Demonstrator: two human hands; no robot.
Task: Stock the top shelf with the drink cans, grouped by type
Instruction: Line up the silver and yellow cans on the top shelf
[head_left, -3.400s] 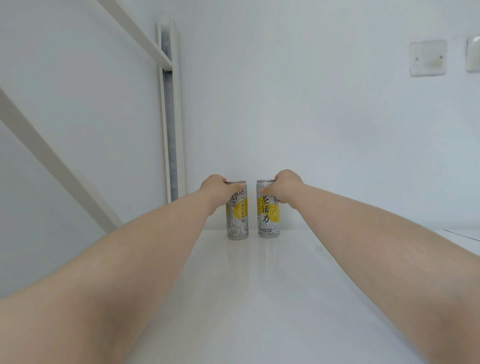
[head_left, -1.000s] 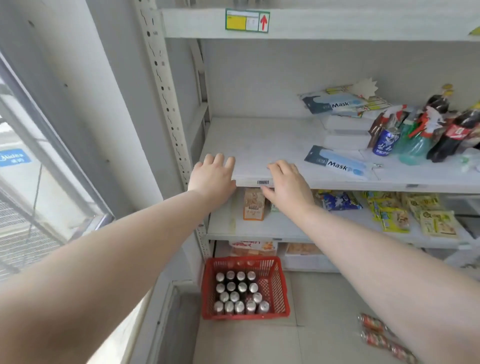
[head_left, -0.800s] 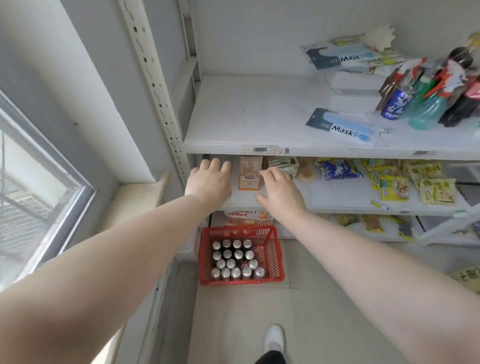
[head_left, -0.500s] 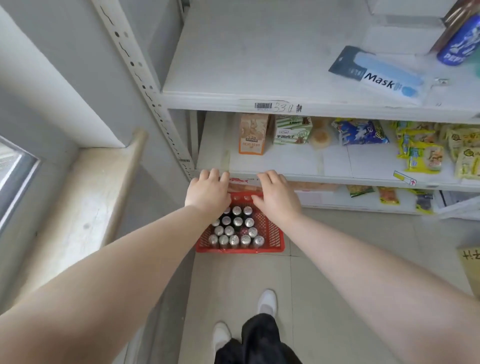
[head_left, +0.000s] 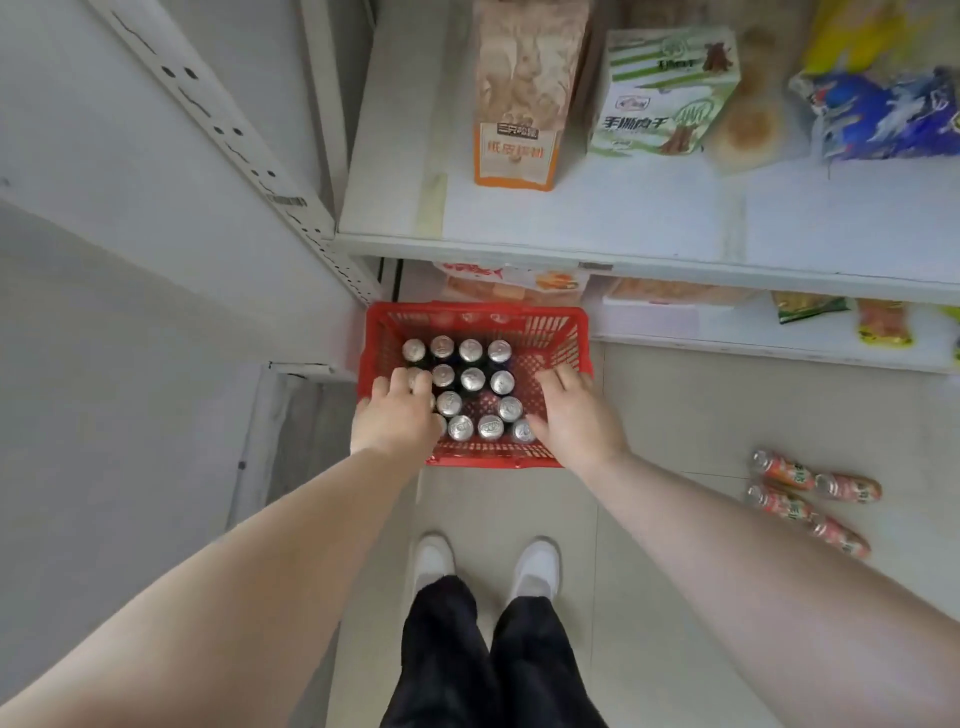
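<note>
**Both hands loose over the basket of cans**

Nearest the camera stand two legs in black trousers (head_left: 488, 660), with white shoes (head_left: 535, 566) on the pale tiled floor (head_left: 675, 415). Both bare forearms reach forward and down from either side of them.

The left hand (head_left: 397, 418) hangs over the near-left corner of a red plastic mesh basket (head_left: 475, 310). Its fingers are loosely extended and cover one can top. Whether they touch it cannot be told, and nothing is gripped. The right hand (head_left: 576, 421) is spread flat, fingers straight, over the bare right side of the same basket. Its thumb is just beside the nearest can, and it holds nothing.

Between the two hands, silver-topped drink cans (head_left: 472, 379) stand upright in rows in the basket, filling its left and middle.

To the right of the right hand, well apart from it, several orange-labelled plastic bottles (head_left: 810, 491) lie on their sides on the floor.

Beyond the hands, the basket's far rim sits just in front of a white metal shelving unit. On the white shelf board (head_left: 571, 254) above it lie an orange-and-tan snack bag (head_left: 519, 104), a green-and-white carton (head_left: 660, 93) and a blue foil packet (head_left: 883, 114). A perforated white upright post (head_left: 234, 140) rises beyond the left hand.
</note>
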